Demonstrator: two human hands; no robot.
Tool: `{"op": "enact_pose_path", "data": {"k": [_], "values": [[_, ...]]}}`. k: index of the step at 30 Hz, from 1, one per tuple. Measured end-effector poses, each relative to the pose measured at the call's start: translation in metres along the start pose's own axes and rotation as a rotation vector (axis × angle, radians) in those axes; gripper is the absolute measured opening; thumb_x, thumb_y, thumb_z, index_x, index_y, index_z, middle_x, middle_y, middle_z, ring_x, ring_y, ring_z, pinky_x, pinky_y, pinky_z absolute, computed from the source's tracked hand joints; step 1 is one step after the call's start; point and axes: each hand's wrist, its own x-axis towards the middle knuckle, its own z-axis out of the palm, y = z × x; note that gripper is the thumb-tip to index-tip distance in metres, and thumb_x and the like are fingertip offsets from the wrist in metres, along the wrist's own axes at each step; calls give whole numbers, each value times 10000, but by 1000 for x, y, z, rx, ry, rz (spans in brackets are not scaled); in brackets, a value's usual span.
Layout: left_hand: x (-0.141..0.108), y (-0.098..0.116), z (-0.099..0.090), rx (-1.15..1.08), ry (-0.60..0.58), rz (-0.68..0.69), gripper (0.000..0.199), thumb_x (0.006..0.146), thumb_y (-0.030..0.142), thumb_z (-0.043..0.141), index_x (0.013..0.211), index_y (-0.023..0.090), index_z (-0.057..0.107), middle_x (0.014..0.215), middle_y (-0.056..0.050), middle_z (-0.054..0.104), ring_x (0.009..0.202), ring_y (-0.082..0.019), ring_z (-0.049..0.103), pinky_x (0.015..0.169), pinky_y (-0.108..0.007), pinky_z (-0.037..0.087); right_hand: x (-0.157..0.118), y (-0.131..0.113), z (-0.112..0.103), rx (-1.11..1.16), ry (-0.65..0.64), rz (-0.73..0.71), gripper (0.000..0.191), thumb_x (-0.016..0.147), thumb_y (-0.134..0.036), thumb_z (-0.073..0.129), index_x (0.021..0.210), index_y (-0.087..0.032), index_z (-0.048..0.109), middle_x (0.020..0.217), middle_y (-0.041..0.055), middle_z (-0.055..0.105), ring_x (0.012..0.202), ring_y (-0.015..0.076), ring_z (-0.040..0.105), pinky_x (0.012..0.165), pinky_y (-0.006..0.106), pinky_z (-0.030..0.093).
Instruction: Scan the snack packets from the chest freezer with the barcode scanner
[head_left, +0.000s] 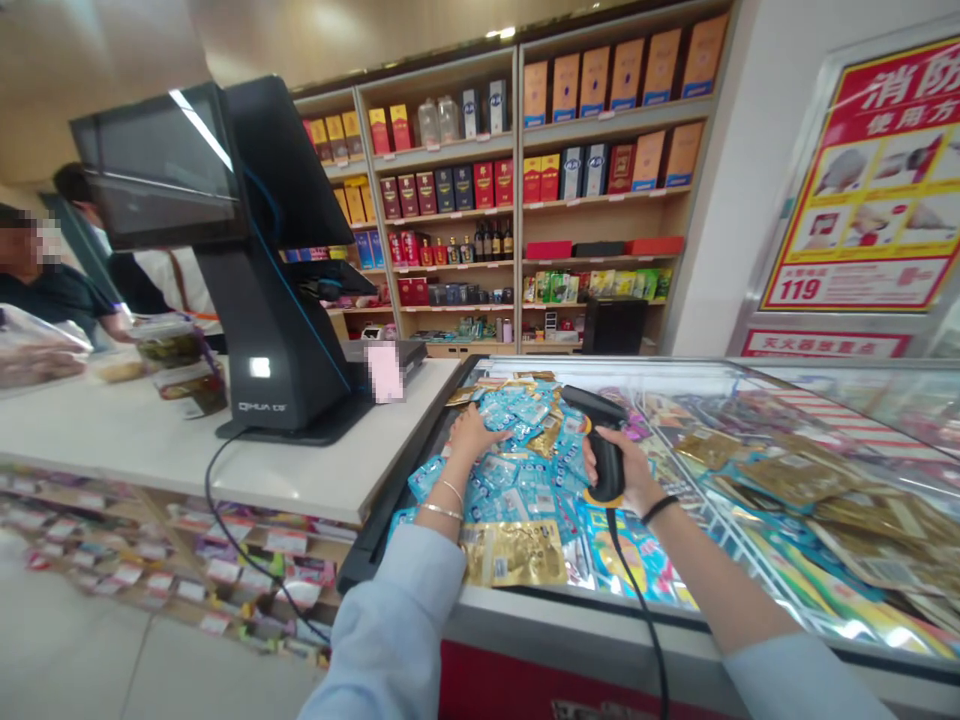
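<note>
My right hand [624,468] is wrapped round a black barcode scanner [606,462] with yellow-orange trim, its cable hanging down over the front edge. The scanner's head points left, over a pile of blue packets [517,420]. My left hand [474,436] rests on the left side of that pile, thumb stretched out to the right; its other fingertips are partly hidden among the packets. A gold packet [514,553] lies flat nearest to me, below the blue ones.
A black register with a screen [285,300] stands on the white counter [322,470] at left, beside lidded food tubs [180,365]. More gold packets [862,500] lie on the glass-topped case at right. People are behind the counter's far left; stocked shelves [450,215] stand behind.
</note>
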Motion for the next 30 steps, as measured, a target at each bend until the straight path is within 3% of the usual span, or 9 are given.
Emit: {"op": "enact_pose_path", "data": {"k": [8,12,17,21,30], "values": [[1,1,4,-64,40,39,976,659,538,766,1425,130,318,1386,-230,514,1329,-367,445,1076,-420,334,-3,5,8,-45,-20,42,389,754,-505,602,542,-180,573,406,6,512,325,115,464,326,223,383],[2,1,10,-156,102,90,984,638,422,802,1419,116,288,1374,-240,462,1330,-371,435,1088,-447,326,-4,4,12,-34,-1,10,341,754,-479,618,587,-185,573,443,-1,539,324,118,480,317,226,389],[5,2,11,-400,218,278,1006,601,189,783,1437,149,224,1410,-196,310,1354,-331,409,1110,-441,345,-6,3,16,-74,-7,-18,302,745,-455,658,625,-194,566,438,-7,543,325,131,497,310,234,394],[6,6,9,-526,281,314,990,590,83,739,1438,118,231,1381,-196,286,1358,-331,390,1146,-450,312,-7,3,19,-76,-22,-6,345,724,-481,672,587,-186,555,434,-6,539,317,126,504,304,224,389],[1,16,-1,-652,399,392,1028,619,46,676,1508,228,193,1407,-135,277,1387,-302,355,1165,-455,301,-8,4,23,-15,-10,-45,286,704,-447,692,743,-192,567,486,-36,561,310,130,501,289,238,401]]}}
